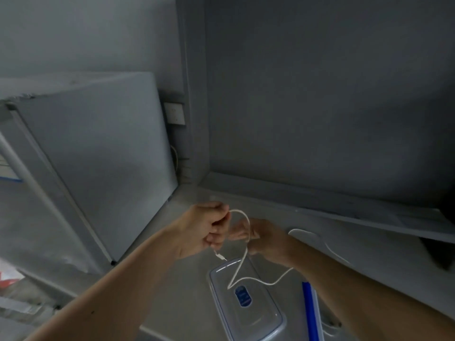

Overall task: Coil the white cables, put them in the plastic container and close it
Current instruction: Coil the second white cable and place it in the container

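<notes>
Grey counter (pixel 187 286): hands loop thin (white) cable (pixel 242 262).

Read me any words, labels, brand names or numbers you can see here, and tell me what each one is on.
Nothing here can be read as text.
Blue oval label on the clear plastic lid: there is print, but it is too blurred to read.
White panel with a blue edge at far left: no characters can be made out.
Red and white packaging at lower left: too blurred to read.
White cable, wall socket: no markings visible.
</notes>
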